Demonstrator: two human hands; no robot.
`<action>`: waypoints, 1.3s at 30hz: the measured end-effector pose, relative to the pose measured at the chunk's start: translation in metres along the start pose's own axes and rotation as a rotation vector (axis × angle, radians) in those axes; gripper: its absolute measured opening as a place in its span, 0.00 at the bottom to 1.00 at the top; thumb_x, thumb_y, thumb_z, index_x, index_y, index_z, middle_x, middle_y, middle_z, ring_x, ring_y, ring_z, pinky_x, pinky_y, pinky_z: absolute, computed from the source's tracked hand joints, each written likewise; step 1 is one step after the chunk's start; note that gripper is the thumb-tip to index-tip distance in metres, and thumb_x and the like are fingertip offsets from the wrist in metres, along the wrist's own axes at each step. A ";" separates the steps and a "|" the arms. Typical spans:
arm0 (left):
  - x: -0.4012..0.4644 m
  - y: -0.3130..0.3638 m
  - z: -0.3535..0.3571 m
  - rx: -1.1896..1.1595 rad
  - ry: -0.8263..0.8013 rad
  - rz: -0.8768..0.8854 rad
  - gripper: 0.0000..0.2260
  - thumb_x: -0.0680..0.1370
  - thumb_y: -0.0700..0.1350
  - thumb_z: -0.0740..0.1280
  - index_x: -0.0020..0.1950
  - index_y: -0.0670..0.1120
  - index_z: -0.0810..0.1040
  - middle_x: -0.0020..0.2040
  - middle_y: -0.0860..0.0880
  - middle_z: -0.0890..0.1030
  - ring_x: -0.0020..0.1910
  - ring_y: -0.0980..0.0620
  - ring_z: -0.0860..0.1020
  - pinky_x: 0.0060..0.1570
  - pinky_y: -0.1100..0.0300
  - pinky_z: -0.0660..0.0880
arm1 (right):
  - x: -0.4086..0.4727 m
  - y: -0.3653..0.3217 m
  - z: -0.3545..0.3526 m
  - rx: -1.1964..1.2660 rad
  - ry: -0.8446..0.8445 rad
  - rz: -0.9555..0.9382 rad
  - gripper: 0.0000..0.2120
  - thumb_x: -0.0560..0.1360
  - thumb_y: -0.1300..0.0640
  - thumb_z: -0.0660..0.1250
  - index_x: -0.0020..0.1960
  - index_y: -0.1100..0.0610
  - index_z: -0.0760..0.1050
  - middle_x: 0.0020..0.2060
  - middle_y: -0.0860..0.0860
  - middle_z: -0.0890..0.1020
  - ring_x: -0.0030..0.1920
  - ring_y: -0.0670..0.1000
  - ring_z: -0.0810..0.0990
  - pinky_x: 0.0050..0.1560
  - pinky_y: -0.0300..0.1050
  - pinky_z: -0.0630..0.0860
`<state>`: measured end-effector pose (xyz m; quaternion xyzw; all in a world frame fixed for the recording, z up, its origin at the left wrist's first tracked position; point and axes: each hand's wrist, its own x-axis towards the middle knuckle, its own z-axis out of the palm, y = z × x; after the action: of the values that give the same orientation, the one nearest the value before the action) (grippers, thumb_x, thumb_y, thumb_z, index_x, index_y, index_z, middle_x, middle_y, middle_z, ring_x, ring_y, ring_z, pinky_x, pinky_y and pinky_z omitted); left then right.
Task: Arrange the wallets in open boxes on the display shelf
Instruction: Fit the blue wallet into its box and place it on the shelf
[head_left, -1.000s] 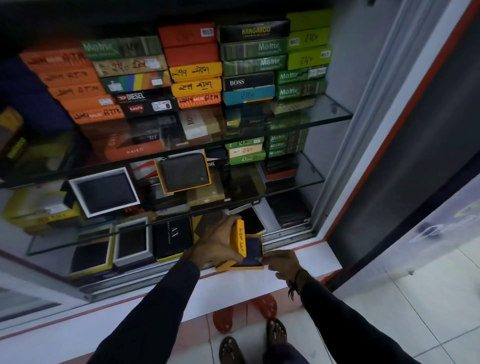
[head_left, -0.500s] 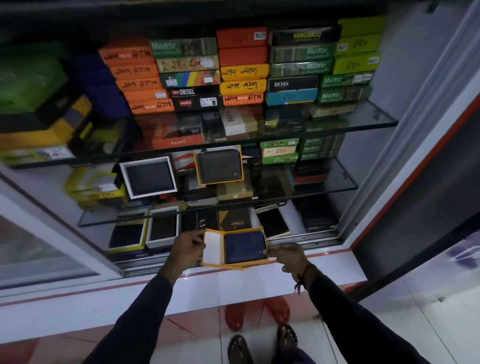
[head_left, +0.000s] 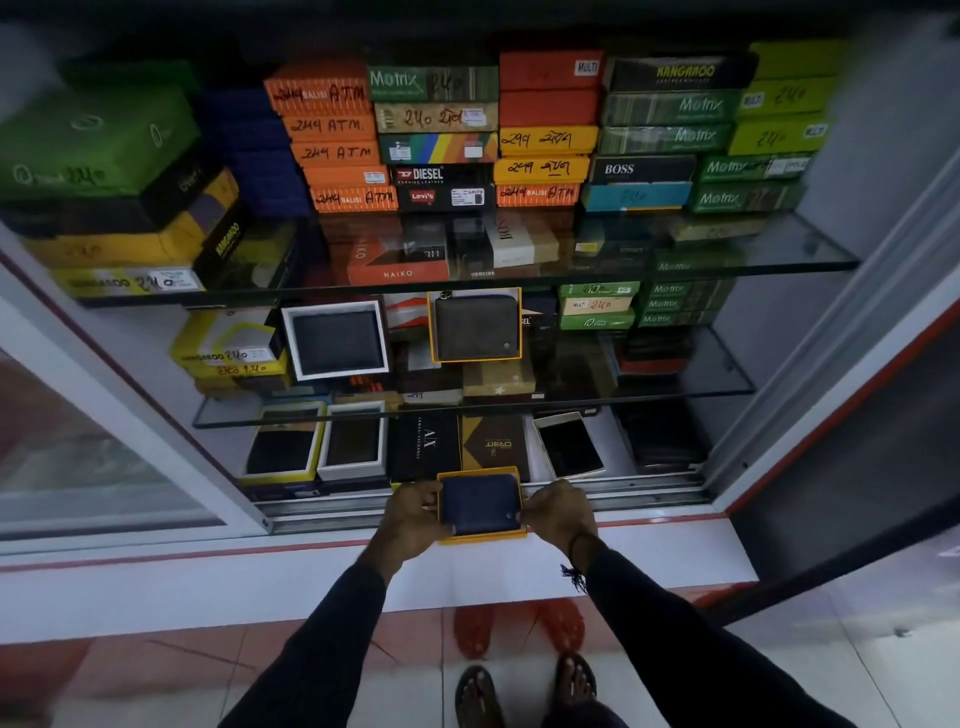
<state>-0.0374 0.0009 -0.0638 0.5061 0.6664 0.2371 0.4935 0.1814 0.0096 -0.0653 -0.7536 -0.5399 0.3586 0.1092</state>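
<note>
A blue wallet (head_left: 479, 503) lies flat in a yellow box (head_left: 483, 535), open at the top, held at the front edge of the bottom shelf over the sliding-door rail (head_left: 639, 496); the box sits between the two hands, the left hand (head_left: 413, 519) pinching its left side with the thumb over the wallet's left edge, the right hand (head_left: 561, 512) pinching its right side with fingertips at the wallet's right edge; both grips are closed on the box. Just behind it stand a black AX box (head_left: 425, 447) and a brown box (head_left: 496, 444); to the left, two open boxes (head_left: 319, 441) with dark wallets; to the right, a white-rimmed box (head_left: 570, 444) lying tilted. On the glass shelf (head_left: 727, 384) above, a white box (head_left: 336, 340) and an orange-rimmed box (head_left: 475, 325) lean upright, each showing a dark wallet; the top shelf carries stacks of closed boxes (head_left: 540, 140) in orange, green, yellow and black. Below the hands runs a white ledge (head_left: 208, 587); sandalled feet (head_left: 524, 686) stand on the tiled floor.
</note>
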 end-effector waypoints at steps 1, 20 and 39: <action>0.002 -0.004 -0.001 0.034 -0.055 0.018 0.29 0.60 0.29 0.80 0.57 0.48 0.79 0.53 0.48 0.81 0.56 0.43 0.82 0.51 0.50 0.82 | -0.001 -0.003 -0.002 -0.058 0.034 -0.042 0.15 0.65 0.46 0.77 0.45 0.56 0.84 0.43 0.52 0.87 0.43 0.52 0.85 0.42 0.43 0.81; 0.003 -0.019 0.013 0.309 -0.012 0.131 0.48 0.63 0.45 0.81 0.77 0.51 0.60 0.63 0.47 0.73 0.60 0.48 0.75 0.51 0.61 0.75 | 0.034 -0.043 0.001 -0.560 -0.146 -0.283 0.34 0.63 0.40 0.76 0.65 0.50 0.73 0.66 0.53 0.73 0.67 0.58 0.70 0.64 0.58 0.75; 0.016 -0.013 -0.001 0.206 -0.027 0.147 0.46 0.59 0.44 0.84 0.73 0.50 0.65 0.64 0.54 0.73 0.63 0.50 0.76 0.55 0.59 0.78 | 0.042 -0.054 -0.018 -0.195 -0.222 -0.445 0.21 0.58 0.54 0.83 0.36 0.49 0.70 0.39 0.48 0.79 0.42 0.53 0.79 0.46 0.51 0.80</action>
<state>-0.0439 0.0102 -0.0810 0.6048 0.6417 0.1962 0.4289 0.1603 0.0726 -0.0405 -0.5795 -0.7328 0.3527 0.0525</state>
